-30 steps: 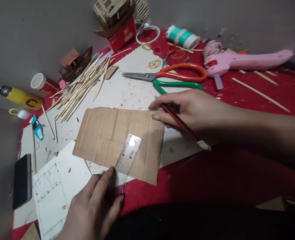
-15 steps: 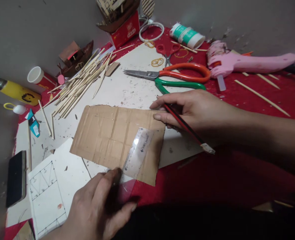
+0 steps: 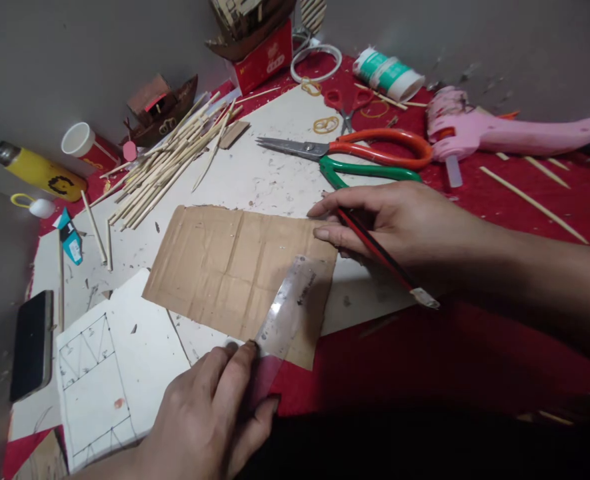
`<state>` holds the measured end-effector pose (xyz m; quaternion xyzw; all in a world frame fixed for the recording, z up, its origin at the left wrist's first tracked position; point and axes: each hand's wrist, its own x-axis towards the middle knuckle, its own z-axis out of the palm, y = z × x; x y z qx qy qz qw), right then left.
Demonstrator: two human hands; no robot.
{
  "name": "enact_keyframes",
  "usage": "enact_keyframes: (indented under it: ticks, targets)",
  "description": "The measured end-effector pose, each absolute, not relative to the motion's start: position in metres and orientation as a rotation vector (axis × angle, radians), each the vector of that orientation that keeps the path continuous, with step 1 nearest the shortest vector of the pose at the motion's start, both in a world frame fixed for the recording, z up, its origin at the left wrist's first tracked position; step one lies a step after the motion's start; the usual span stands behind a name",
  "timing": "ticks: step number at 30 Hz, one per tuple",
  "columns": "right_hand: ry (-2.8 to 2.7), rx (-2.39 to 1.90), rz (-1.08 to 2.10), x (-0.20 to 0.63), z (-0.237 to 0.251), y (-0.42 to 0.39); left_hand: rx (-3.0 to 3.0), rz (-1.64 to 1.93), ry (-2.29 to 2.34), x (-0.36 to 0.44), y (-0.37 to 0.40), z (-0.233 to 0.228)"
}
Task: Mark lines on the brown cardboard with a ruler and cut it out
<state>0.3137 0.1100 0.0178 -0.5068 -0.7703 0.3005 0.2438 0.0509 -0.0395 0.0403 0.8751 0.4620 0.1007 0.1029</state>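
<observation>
A creased piece of brown cardboard (image 3: pixel 209 267) lies on a large white board. Across its right part rests a clear plastic ruler (image 3: pixel 287 300), whose near end is in my left hand (image 3: pixel 215 400), fingers closed on it. My right hand (image 3: pixel 389 220) pinches the cardboard's far right corner between thumb and fingertips. A red and black pencil (image 3: pixel 375 250) is tucked in that same hand, its pale blunt end pointing down to the right. Left of the cardboard lies a white sheet (image 3: pixel 92 373) with a truss-like line drawing.
Beyond the cardboard lie large scissors (image 3: pixel 375 150) with orange and green handles, and a bundle of wooden sticks (image 3: pixel 169 157). A pink glue gun (image 3: pixel 515 133) lies at right. A phone (image 3: pixel 32 343), yellow bottle (image 3: pixel 39 173), paper cup (image 3: pixel 87 147) and model boat (image 3: pixel 165 107) stand or lie leftward.
The view has shifted slightly, so the table things appear a little to the right. The ruler's angle to the cardboard has changed slightly under my left hand. My right hand keeps its hold.
</observation>
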Motion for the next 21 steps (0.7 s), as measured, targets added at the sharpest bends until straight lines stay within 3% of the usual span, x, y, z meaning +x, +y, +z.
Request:
enact_keyframes:
  ticks: [21]
  targets:
    - [-2.164, -1.383, 0.879, 0.315, 0.023, 0.112, 2.573, 0.289, 1.29, 0.056, -0.042, 0.028]
